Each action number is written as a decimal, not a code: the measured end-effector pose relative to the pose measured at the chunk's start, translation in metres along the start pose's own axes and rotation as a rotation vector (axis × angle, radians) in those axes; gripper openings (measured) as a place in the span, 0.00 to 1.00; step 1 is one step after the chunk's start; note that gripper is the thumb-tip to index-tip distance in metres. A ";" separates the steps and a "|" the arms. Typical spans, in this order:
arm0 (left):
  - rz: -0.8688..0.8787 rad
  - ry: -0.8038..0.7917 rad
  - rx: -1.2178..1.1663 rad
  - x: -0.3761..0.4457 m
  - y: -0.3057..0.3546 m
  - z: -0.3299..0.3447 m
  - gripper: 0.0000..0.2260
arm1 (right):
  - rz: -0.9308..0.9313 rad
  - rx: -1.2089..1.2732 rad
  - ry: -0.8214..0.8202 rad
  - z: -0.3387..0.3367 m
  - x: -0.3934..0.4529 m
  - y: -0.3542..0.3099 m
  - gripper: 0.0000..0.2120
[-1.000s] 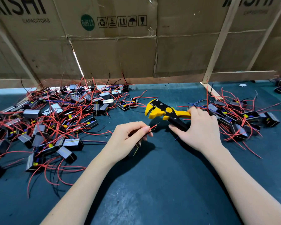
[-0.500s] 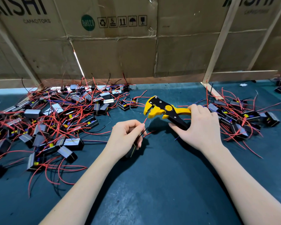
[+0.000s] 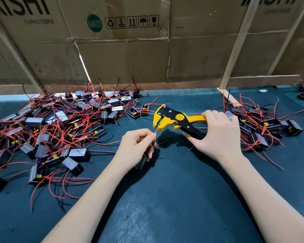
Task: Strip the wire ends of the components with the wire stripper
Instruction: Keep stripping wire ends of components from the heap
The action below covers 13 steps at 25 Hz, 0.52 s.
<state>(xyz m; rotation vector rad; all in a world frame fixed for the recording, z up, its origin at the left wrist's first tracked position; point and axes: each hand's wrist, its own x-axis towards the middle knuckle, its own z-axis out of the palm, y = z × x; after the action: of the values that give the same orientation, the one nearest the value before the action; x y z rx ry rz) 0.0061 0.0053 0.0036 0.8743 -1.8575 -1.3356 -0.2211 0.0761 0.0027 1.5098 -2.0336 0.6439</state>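
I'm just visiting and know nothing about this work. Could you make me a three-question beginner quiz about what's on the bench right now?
1. True or false: the right hand holds the stripper.
2. What does the left hand pinch? A) red wire B) screwdriver C) tape
3. Fill in: the bigger pile of components lies on the person's ____ side.

Key: 1 true. 2 A, the red wire, its tip at the stripper's jaws. 3 left; a smaller pile lies to the right.

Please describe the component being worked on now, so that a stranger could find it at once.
Between the two wire-tangled heaps on the green mat, find the left hand. The component is the dark block under its fingers, the only one lifted off the mat.
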 end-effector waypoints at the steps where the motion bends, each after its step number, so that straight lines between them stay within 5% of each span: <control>1: -0.001 -0.004 0.003 0.000 0.000 0.000 0.15 | -0.007 -0.001 0.008 0.000 0.000 0.000 0.29; 13: 0.007 -0.032 -0.011 0.001 -0.004 -0.003 0.16 | 0.007 0.036 0.082 -0.005 -0.001 -0.002 0.25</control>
<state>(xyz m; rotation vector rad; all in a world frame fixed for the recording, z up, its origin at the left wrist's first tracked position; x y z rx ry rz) 0.0084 0.0020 0.0003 0.8449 -1.8743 -1.3617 -0.2185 0.0796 0.0059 1.4720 -1.9764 0.7372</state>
